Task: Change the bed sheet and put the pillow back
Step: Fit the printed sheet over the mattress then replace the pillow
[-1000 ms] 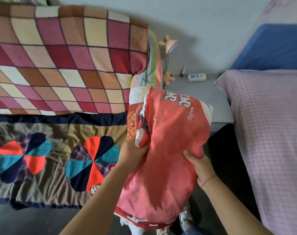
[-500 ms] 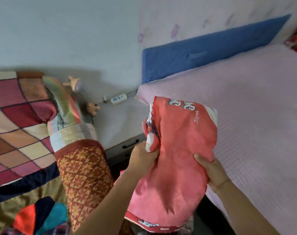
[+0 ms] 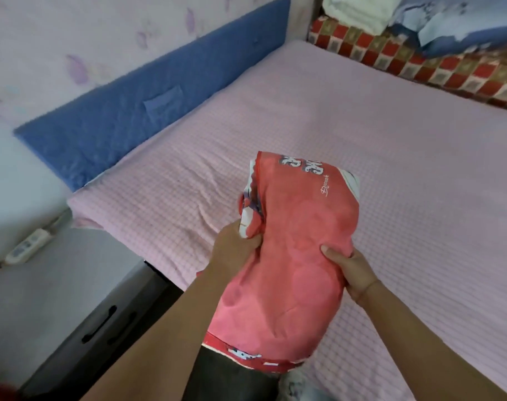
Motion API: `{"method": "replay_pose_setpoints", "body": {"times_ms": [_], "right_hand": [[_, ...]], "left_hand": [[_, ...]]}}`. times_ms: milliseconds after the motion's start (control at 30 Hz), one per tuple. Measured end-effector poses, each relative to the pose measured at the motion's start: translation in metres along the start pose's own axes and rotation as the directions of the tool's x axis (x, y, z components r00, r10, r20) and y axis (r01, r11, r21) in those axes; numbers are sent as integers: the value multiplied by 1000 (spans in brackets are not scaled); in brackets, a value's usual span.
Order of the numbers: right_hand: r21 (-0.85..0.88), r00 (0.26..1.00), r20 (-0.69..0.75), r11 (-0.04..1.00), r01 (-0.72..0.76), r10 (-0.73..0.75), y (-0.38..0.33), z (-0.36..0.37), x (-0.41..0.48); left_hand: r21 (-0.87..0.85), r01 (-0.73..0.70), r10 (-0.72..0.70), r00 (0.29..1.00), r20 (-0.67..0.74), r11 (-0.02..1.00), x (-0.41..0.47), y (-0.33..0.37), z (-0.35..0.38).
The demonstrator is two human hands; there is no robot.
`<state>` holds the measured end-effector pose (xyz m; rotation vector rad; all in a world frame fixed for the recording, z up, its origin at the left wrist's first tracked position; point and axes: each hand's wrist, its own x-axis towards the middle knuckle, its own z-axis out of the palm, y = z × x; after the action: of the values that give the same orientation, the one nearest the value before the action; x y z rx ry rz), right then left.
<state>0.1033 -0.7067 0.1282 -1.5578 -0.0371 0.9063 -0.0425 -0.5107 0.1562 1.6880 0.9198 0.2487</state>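
Red bundle (image 3: 292,256) now above pink bed (image 3: 391,146)

The pillow (image 3: 290,256) is showing soft, matt red cloth, faintly embossed with round shapes and creasing where it bunches. The sheet (image 3: 391,169) is looking like pink cloth woven in a fine raised grid, matt and lightly wrinkled. The headboard pad (image 3: 102,134) is showing fuzzy blue plush. The nightstand (image 3: 58,285) top is looking smooth and matt grey, and the controller (image 3: 28,246) is looking like white plastic.
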Motion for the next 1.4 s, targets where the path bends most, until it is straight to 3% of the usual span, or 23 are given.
{"method": "replay_pose_setpoints", "body": {"times_ms": [400, 533, 633, 733, 833, 967, 1100, 1233, 1400], "right_hand": [[-57, 985, -170, 998, 18, -27, -51, -71, 125], [-218, 875, -473, 976, -4, -101, -42, -83, 150], [-224, 797, -599, 971, -79, -74, -20, -76, 155], [-279, 808, -583, 955, -104, -82, 10, -55, 158], [-317, 846, -533, 924, -216, 15, 40, -30, 159], [-289, 869, -495, 937, -195, 29, 61, 3, 163], [-201, 888, -453, 962, -185, 76, 70, 22, 169], [9, 906, -415, 996, -94, 89, 63, 30, 174], [164, 907, -406, 985, -47, 111, 37, 17, 181]], "left_hand": [[-31, -83, 87, 986, 145, 996, 157, 29, 78], [-22, -132, 132, 948, 290, 991, 187, 13, 91], [120, -61, 11, 924, 382, 991, 201, -10, 99], [195, 26, -115, 883, 456, 980, 217, -53, 109], [239, 123, -229, 843, 487, 963, 223, -81, 118], [226, 166, -244, 892, 381, 960, 244, -139, 136], [76, 287, -294, 878, 377, 955, 231, -95, 134], [169, 72, -135, 907, 399, 983, 219, -75, 145], [116, -112, 29, 831, 555, 987, 184, -23, 177]]}}
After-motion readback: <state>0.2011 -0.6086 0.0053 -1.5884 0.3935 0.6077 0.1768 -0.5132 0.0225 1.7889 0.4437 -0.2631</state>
